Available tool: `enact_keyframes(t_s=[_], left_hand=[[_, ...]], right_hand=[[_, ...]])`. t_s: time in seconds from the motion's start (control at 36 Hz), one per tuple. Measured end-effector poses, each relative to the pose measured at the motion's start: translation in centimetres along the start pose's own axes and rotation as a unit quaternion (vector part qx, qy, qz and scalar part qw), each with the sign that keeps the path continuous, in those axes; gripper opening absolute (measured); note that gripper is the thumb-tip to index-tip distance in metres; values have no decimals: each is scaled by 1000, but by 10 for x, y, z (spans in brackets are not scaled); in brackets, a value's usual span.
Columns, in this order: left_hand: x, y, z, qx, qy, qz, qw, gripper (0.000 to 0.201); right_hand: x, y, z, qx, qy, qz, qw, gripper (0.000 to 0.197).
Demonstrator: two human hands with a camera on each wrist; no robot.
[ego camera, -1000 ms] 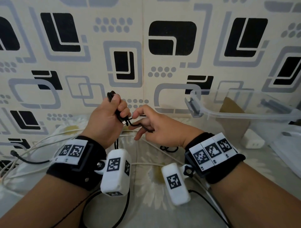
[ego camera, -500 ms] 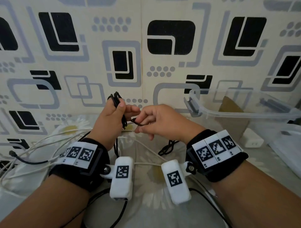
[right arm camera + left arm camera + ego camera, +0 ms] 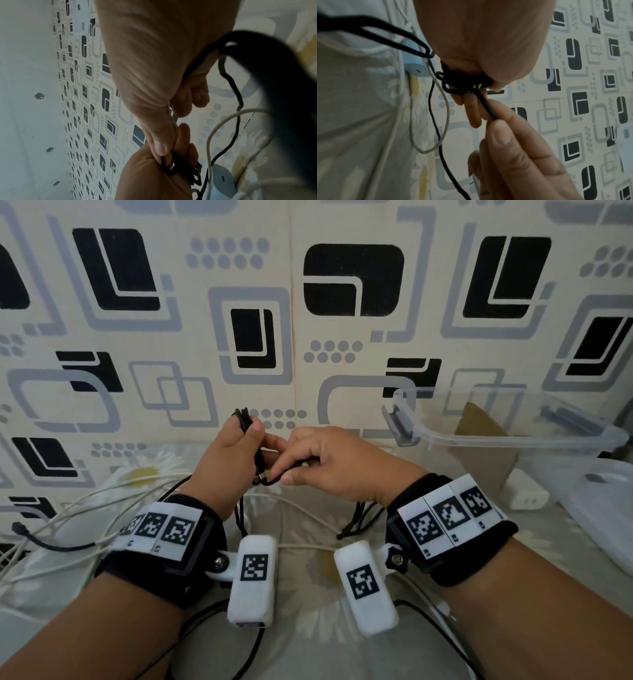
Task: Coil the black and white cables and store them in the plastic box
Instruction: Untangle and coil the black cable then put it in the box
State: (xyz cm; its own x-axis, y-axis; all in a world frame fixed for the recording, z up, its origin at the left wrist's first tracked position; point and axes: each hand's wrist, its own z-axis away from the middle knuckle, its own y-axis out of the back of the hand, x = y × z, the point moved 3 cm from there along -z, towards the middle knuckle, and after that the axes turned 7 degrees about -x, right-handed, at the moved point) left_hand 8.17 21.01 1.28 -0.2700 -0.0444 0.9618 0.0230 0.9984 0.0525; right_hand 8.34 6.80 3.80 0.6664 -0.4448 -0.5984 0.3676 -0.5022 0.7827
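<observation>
My left hand (image 3: 233, 460) grips a folded bundle of black cable (image 3: 244, 419), whose loops stick out above the fist. My right hand (image 3: 322, 460) pinches the black cable's loose end (image 3: 485, 106) between thumb and forefinger right against the bundle (image 3: 173, 169). More black cable (image 3: 358, 518) hangs below the right wrist. White cables (image 3: 82, 501) lie spread over the floral cloth at the left. The clear plastic box (image 3: 513, 440) stands open at the right, apart from both hands.
A white charger (image 3: 524, 494) and a brown cardboard piece (image 3: 486, 440) sit by the box. A clear lid (image 3: 603, 508) lies at the far right. The patterned wall (image 3: 308, 302) rises close behind the hands. A pale blue adapter (image 3: 414, 63) lies among the white cables.
My right hand has risen and closed in on the left fist, bringing the cable's end to the bundle. The left hand has shifted slightly up with its bundle.
</observation>
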Motion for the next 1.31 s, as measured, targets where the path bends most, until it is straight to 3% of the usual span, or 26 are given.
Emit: enact_keyframes(t_s=[0.36,0.56,0.64,0.75,0.81,0.86,1.03,1.11,1.19,1.31], left_hand=[[-7,3,-4,44,2,48,998,22],[-1,-2,-1,35,-74,-95,992,26],[-4,-2,-3,14,-74,-87,993,16],[-6,0,-2,-13,-44,-217,975,29],[-5,0,-1,-27,-39,-231,972,25],[-3,-5,1,-65,-30,-187,980,18],[0,-13,4,-126,-6,-88,988,28],[0,-12,4,-148,7,-61,987,38],[-1,-16,4,-184,18,-36,982,33],[-2,-19,5,-214,27,-51,975,45]], right_hand=[[-8,1,3,-22,8,9,1000,18],[-8,1,1,-14,28,15,999,17],[-10,0,1,2,46,14,999,16],[-8,3,0,50,54,0,997,14],[-6,3,0,72,50,-15,996,11],[-5,4,0,91,47,-35,994,7],[0,11,0,187,17,18,982,34],[4,14,-1,180,1,12,984,28],[7,13,-1,166,-5,8,986,22],[13,19,0,196,-11,-1,980,26]])
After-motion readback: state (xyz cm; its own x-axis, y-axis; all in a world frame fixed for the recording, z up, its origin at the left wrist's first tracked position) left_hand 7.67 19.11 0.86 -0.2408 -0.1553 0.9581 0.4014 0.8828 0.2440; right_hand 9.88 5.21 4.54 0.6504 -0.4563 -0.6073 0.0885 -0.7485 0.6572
